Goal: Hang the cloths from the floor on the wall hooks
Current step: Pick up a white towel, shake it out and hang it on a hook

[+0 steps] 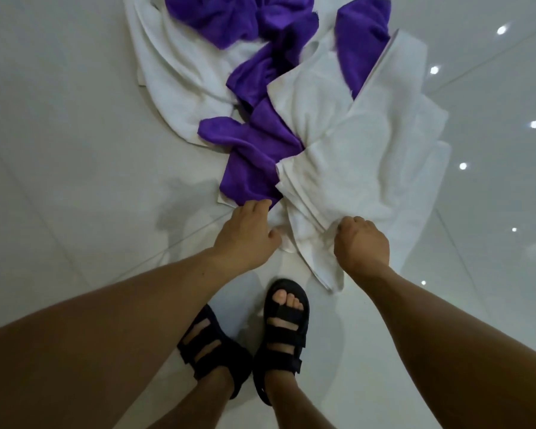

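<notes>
White and purple cloths lie in a heap on the glossy white floor ahead of me. The nearest white cloth [353,168] is crumpled, and my right hand [362,239] pinches its near edge with closed fingers. My left hand [248,233] curls at the near corner of a purple cloth [254,162], fingertips touching where purple and white meet; whether it grips anything is unclear. Another white cloth [174,72] and more purple cloths [220,17] lie farther back. No wall hooks are in view.
My two feet in black strap sandals [279,335] stand just short of the heap. The white tiled floor [59,150] reflects several ceiling lights on the right.
</notes>
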{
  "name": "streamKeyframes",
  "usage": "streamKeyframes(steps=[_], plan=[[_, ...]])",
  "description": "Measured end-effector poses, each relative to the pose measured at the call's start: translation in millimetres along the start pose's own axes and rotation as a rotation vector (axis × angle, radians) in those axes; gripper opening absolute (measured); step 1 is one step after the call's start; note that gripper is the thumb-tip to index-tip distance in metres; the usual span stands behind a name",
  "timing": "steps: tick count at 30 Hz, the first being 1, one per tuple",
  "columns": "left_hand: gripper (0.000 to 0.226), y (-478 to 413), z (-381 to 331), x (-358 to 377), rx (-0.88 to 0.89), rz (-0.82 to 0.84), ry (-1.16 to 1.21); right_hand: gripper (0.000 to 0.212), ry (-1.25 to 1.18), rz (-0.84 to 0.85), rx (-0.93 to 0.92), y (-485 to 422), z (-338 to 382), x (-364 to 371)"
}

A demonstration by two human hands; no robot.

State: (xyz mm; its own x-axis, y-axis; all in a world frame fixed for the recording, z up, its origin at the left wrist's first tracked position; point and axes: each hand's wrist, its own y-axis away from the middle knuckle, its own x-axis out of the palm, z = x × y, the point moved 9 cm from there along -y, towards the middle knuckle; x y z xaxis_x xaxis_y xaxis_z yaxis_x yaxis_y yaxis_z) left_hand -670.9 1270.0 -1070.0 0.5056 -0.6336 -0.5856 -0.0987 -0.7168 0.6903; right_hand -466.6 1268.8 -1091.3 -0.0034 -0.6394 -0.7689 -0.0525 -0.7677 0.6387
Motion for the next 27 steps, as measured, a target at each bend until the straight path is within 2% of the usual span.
streamKeyframes(steps=[5, 9, 12, 14, 17, 23, 27], plan=[[0.060, 28, -33, -32, 0.019, 0.012, 0.004, 0.012, -0.089, 0.045, 0.030, 27, -6, -30], [0.051, 26, -46, -44, 0.058, -0.025, -0.021, 0.029, -0.056, 0.107, 0.038, 31, -16, -27], [0.049, 9, -40, -22, 0.051, -0.012, -0.032, 0.034, -0.025, 0.101, 0.033, 17, -15, -7], [0.053, -2, -33, 1, 0.050, 0.012, -0.033, 0.031, 0.009, 0.072, 0.019, 6, -14, 10], [0.053, -11, -21, 30, 0.035, 0.060, -0.025, 0.013, 0.033, 0.017, 0.021, -5, -15, 27], [0.054, -5, -13, 36, 0.019, 0.099, -0.047, 0.009, 0.004, -0.065, -0.022, 0, -16, 18], [0.052, -12, -25, 23, 0.048, 0.042, -0.054, 0.041, -0.022, -0.052, -0.032, -3, -12, 10]])
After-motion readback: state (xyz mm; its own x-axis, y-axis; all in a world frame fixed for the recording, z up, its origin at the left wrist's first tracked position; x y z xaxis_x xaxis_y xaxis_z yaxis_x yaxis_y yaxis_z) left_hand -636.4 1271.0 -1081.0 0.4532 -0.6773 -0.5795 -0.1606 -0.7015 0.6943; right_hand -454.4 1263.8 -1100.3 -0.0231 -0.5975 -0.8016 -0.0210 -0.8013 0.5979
